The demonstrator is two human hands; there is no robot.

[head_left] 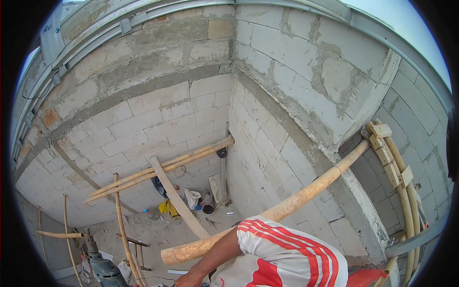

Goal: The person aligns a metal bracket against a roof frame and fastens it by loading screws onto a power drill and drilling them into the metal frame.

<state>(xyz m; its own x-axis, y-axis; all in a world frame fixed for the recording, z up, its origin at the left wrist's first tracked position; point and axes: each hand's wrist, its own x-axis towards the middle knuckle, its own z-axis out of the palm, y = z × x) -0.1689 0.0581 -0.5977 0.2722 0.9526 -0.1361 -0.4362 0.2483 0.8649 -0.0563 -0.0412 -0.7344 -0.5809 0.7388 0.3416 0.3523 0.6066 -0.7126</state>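
Observation:
My right arm, in a white sleeve with red stripes point(296, 244), reaches down and left from the lower middle. My right hand point(189, 279) is at the lower edge, its fingers cut off by the frame, so I cannot tell what it holds. Just above the forearm, a thick bamboo pole point(306, 193) runs from lower left up to the right wall. A dark green-grey power drill point(103, 265) stands chuck upward at the lower left; its lower part is out of the frame. My left hand does not show.
Light block walls point(148, 110) meet in a corner. Thin bamboo poles point(191, 160) and a wooden plank point(177, 196) cross below me. On the floor far down lie a yellow bag point(168, 208) and a bucket point(208, 208). A bamboo ladder point(392, 167) leans at right; metal channels point(126, 26) run overhead.

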